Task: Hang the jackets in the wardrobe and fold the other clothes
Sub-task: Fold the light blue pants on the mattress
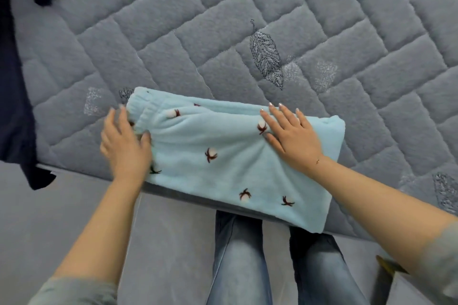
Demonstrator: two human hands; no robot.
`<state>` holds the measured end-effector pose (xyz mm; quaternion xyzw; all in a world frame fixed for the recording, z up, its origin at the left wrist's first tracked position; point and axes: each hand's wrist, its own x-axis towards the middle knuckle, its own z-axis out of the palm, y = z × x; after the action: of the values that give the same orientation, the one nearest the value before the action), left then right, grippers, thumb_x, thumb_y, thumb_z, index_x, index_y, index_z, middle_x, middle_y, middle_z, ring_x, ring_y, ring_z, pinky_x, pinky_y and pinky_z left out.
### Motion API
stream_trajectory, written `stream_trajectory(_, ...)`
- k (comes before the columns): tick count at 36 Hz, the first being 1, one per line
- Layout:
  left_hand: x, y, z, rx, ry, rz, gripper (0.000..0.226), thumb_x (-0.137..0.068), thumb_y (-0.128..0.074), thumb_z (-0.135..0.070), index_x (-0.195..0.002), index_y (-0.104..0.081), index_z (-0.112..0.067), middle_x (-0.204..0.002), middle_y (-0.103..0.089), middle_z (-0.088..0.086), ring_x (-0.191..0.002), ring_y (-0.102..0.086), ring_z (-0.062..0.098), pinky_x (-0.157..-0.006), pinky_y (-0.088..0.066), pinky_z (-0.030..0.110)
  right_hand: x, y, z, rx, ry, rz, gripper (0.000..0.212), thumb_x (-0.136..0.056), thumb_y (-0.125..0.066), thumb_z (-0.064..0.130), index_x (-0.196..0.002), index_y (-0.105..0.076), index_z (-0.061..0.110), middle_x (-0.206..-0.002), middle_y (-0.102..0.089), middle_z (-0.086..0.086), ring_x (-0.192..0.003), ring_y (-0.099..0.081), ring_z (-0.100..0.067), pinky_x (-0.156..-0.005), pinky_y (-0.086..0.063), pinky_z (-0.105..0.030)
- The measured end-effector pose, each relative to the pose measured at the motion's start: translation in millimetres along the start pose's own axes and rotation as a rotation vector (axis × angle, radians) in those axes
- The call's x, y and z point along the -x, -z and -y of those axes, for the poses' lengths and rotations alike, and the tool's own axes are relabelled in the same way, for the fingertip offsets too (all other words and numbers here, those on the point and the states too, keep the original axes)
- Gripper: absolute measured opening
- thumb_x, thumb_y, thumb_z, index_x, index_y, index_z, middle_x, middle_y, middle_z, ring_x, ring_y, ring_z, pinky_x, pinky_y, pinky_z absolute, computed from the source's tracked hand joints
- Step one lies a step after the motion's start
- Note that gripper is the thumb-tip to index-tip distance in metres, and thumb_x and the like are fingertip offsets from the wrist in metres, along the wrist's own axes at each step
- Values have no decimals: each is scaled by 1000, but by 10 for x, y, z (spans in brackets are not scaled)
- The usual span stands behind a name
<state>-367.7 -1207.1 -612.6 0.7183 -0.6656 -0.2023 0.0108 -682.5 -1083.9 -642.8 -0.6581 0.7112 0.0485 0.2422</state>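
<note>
A person stands at the edge of a bed, looking down at their own two bare forearms reaching out over a grey quilted bedcover (223, 20) stitched with leaf shapes. Lying on the cover at the near edge, and partly overhanging it, is a pair of pale blue fleece trousers (223, 161) dotted with small cotton-boll motifs, already folded into a thick rectangle with the elastic waistband at the left end.

The right hand (295, 134) lies flat on the upper right part of the bundle, fingers straight and spread, pressing the fleece down. The left hand (124, 143) is at the waistband end, slightly blurred, fingers loosely bent against the cloth's edge; whether it actually grips the fabric cannot be told.

A dark navy garment (14, 82) lies along the far left of the bed, apart from the trousers.

The step in hand appears to be smoothing or finishing the fold of the trousers. The next move likely calls for one more fold from the waistband end, or setting the bundle aside, then turning to the dark garment.
</note>
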Motion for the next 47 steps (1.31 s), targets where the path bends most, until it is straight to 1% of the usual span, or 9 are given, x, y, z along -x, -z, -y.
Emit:
stream_trajectory(3,303,-90,-307,-33,-217,-219,69,-83,-60,-7,-147,-36,-14,-156,-28,17,-140,-27,35,-109,-23,56,26,20,-14,-3,4,-6,53,-102,-40,39,-151,-33,20,-155,-35,-7,-144,-31,-29,-116,-21,-50)
stream_trajectory(8,675,-602,-704,-219,-694,141,60,-95,-33,-53,-151,-30,-31,-161,-21,8,-149,-15,27,-116,-8,58,77,12,-99,-9,-24,-1,58,-100,-28,49,-152,-28,24,-158,-30,-6,-146,-25,-31,-118,-16,-47)
stream_trajectory(14,390,-999,-669,-351,-545,289,71,-81,-8,-74,-143,16,-48,-155,29,-9,-142,31,12,-104,33,51,82,-46,-190,-91,-24,-50,60,-101,-33,50,-154,-24,23,-162,-17,-5,-149,-16,-24,-120,-7,-37)
stream_trajectory(20,676,-781,-895,-304,-456,317,78,-95,-41,-52,-153,9,-38,-159,28,-1,-147,26,21,-110,15,64,590,120,-397,-427,0,-331,52,-91,-60,9,-141,-47,7,-154,-33,-13,-143,-29,-31,-119,-18,-43)
stream_trajectory(24,1304,-784,-1191,-40,-422,207,67,-99,-49,-34,-155,-12,-32,-160,16,-4,-150,11,16,-117,8,50,1235,45,-690,-932,-373,-405,36,-92,-58,7,-125,-52,21,-133,-48,1,-126,-44,-13,-108,-37,-31)
stream_trajectory(30,1946,-1211,-1319,90,-252,328,60,-103,-38,-35,-152,-4,-38,-160,16,-8,-149,12,13,-116,15,39,1651,-340,-993,-1857,-1037,43,35,-103,-39,27,-134,-49,12,-138,-53,-14,-111,-59,-23,-83,-49,-33)
stream_trajectory(38,1808,-1185,-1454,84,-86,566,54,-105,-28,-42,-154,-6,-38,-162,16,-6,-149,16,13,-116,16,42,1356,-112,-569,-2106,-866,186,42,-101,-41,39,-126,-61,11,-123,-67,-11,-115,-63,-26,-98,-49,-40)
stream_trajectory(42,1676,-702,-1498,601,187,638,46,-103,-36,-45,-147,-37,-32,-160,-24,-7,-148,-18,13,-117,-14,33,1282,207,-412,-2132,-680,82,46,-101,-39,38,-70,-72,28,-67,-67,9,-66,-66,-6,-61,-55,-24)
stream_trajectory(47,1638,-136,-1059,1357,376,672,67,-99,-12,-61,-135,-54,-22,-143,-53,2,-135,-46,18,-114,-29,40,1165,507,3,-2015,-361,174,36,-100,-35,41,-123,-57,25,-97,-71,0,-79,-69,-21,-65,-55,-32)
